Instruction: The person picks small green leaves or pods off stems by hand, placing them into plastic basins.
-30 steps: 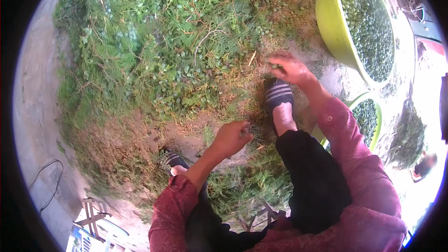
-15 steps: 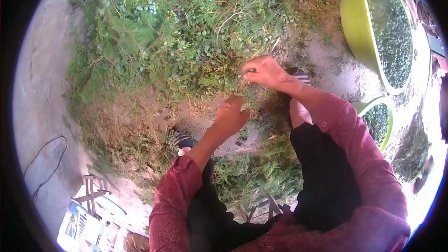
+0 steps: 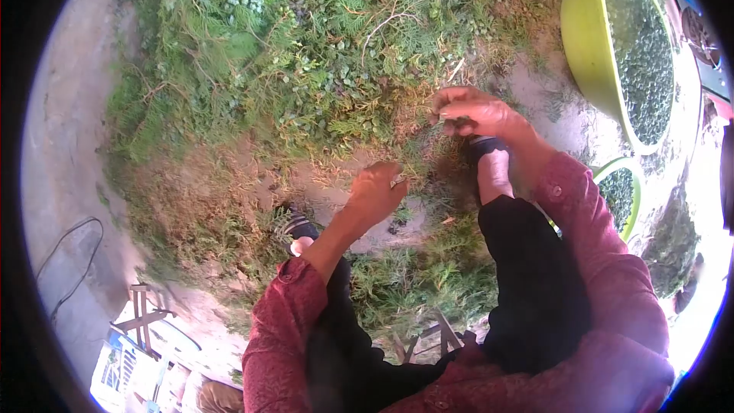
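Note:
Near the middle of the view, my left hand (image 3: 378, 194) is closed, fingers curled, above the bare ground at the near edge of a heap of green conifer sprigs (image 3: 306, 53). What it pinches is too small to make out. Up and to the right, my right hand (image 3: 475, 111) has its fingers bent round toward the thumb, above my foot. A small bit of green shows at its fingertips. The sprigs carry pale round cones.
A large yellow-green tub (image 3: 589, 34) full of small green pieces stands at the upper right, with a smaller green tub (image 3: 636, 206) below it. A wooden frame (image 3: 141, 320) and white items are at the lower left. A thin cable (image 3: 76, 275) lies on the floor.
My right hand has moved to the right, away from the heap, and its fingers have changed pose. My left hand has stayed nearly in place.

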### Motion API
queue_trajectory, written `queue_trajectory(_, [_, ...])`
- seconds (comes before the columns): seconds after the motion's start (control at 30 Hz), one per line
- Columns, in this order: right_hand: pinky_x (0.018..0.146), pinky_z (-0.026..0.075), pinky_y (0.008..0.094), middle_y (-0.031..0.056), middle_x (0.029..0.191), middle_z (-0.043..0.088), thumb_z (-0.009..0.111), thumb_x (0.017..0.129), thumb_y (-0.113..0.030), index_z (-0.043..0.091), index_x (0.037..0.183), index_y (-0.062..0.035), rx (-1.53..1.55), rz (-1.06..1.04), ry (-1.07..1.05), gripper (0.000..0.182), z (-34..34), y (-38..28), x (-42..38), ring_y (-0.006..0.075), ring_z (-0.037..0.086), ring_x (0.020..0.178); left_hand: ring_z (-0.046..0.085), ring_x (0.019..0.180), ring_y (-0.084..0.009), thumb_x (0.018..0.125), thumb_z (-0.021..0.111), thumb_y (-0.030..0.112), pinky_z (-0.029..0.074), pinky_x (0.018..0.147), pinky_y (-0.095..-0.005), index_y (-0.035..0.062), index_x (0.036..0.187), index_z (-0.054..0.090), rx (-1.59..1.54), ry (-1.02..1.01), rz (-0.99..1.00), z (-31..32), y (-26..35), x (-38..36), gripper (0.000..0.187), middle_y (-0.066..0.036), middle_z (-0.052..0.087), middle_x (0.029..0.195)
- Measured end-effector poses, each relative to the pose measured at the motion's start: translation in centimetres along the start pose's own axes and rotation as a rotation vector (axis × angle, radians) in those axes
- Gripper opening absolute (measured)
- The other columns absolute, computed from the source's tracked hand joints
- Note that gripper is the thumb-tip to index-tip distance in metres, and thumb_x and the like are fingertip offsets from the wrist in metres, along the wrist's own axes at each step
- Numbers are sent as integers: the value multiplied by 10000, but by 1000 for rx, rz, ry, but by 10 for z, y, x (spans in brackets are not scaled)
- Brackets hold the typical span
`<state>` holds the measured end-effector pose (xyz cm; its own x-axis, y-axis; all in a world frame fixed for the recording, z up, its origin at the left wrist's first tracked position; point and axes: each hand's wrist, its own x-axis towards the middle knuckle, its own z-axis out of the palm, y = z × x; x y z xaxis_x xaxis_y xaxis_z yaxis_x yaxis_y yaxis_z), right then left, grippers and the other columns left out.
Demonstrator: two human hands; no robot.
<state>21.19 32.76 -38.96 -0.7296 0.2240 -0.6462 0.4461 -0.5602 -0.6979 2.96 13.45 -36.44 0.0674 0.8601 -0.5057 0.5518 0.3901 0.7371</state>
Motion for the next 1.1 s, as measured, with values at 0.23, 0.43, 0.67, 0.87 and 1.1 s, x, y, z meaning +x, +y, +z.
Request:
queue_trajectory(0.23, [546, 460, 338, 78, 655, 558, 589, 724, -158, 591, 788, -71, -817, -270, 229, 108, 17, 20, 6, 200, 584, 636, 589, 692, -272, 730, 642, 195, 466, 633, -358, -1, 931, 579, -34, 4, 52, 4, 4, 3, 287, -166, 596, 851])
queue_trajectory(0.43, [595, 459, 394, 131, 685, 557, 577, 668, -93, 560, 743, -56, -1157, -466, 453, 85, 15, 40, 0, 321, 562, 671, 584, 701, -287, 737, 631, 196, 463, 650, -361, 3, 919, 579, -3, 18, 102, 7, 10, 8, 270, -163, 593, 845])
queue_trajectory(0.67, [584, 453, 400, 123, 667, 541, 567, 702, -115, 544, 732, -61, -1169, -480, 518, 66, 18, 32, 0, 316, 552, 647, 564, 679, -299, 750, 606, 194, 439, 620, -382, 4, 820, 550, 6, -11, 80, 9, 20, 10, 210, -166, 560, 769])
queue_trajectory(0.87, [602, 476, 402, 119, 700, 572, 521, 725, -114, 550, 735, -81, -1183, -442, 450, 46, 18, 43, 6, 323, 583, 678, 573, 656, -276, 743, 619, 198, 455, 621, -368, 8, 887, 572, 10, -33, 66, 10, 28, 8, 243, -159, 577, 803])
queue_trajectory(1.1, [648, 475, 294, 126, 796, 622, 620, 750, -215, 622, 896, -48, -754, 61, 786, 223, -5, -36, -168, 150, 588, 680, 593, 679, -250, 738, 630, 203, 472, 642, -344, 24, 989, 584, 14, -76, 10, -1, 23, -3, 312, -163, 600, 877])
